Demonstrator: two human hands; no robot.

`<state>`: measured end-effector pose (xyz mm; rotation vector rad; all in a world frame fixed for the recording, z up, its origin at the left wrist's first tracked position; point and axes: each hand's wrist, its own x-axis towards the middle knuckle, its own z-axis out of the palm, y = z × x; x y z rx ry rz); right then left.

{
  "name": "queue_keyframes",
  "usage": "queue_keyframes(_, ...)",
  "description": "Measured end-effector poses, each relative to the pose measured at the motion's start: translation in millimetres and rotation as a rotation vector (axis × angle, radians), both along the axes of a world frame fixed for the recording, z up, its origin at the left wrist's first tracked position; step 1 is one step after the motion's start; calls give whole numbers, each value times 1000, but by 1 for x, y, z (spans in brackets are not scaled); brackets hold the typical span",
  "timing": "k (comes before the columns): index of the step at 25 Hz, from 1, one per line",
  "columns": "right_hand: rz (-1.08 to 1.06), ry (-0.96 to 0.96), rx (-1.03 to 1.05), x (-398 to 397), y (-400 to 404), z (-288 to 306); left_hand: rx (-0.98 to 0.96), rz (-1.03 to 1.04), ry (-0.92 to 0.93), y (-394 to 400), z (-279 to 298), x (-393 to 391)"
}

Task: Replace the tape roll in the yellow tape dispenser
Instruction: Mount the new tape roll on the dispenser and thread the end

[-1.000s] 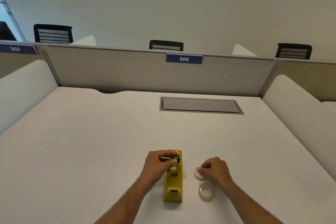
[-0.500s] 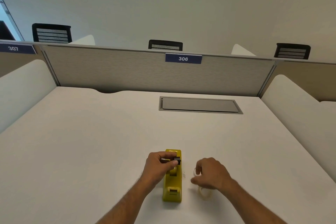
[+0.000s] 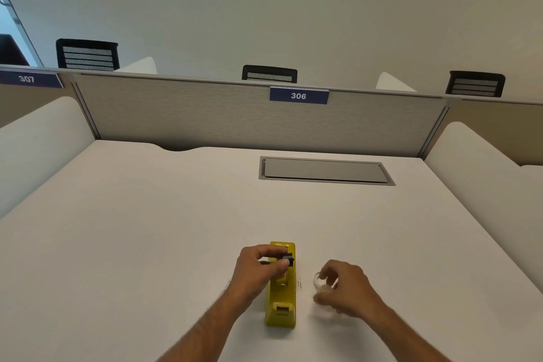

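Note:
The yellow tape dispenser [image 3: 280, 300] lies lengthwise on the white desk [image 3: 147, 244], near its front edge. My left hand [image 3: 257, 269] pinches the black spool [image 3: 288, 258] over the dispenser's far half. Right of the dispenser, my right hand [image 3: 345, 288] curls down over the clear tape roll [image 3: 323, 291], with thumb and fingers closed on it. The hand hides most of that roll. A small pale ring [image 3: 317, 278] shows at my fingertips, and I cannot tell whether it touches them.
A grey cable hatch [image 3: 326, 170] is set flush into the desk's far middle. A grey partition [image 3: 205, 117] with a "306" label closes off the back. White side screens [image 3: 38, 138] stand at left and right.
My right hand has moved from the small ring toward me, settled over the clear tape roll and closed around it. My left hand keeps its pinch on the black spool.

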<state>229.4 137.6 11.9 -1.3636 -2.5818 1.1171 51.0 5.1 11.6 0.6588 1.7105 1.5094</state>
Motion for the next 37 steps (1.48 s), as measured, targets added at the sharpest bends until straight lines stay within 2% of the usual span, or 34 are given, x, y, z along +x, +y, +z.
queue_keyframes(4, -118, 395, -403, -7, 2, 16, 16, -16, -8, 2, 3, 5)
queue_keyframes(8, -118, 515, -578, -14, 1, 25, 27, -31, -8, 4, 8, 10)
queue_keyframes(26, -34, 673, -633, -28, 2, 24, 26, -16, 41, 3, 12, 9)
queue_keyframes(37, -40, 722, -678, -32, -4, 23, 68, 41, -11, 0, 11, 11)
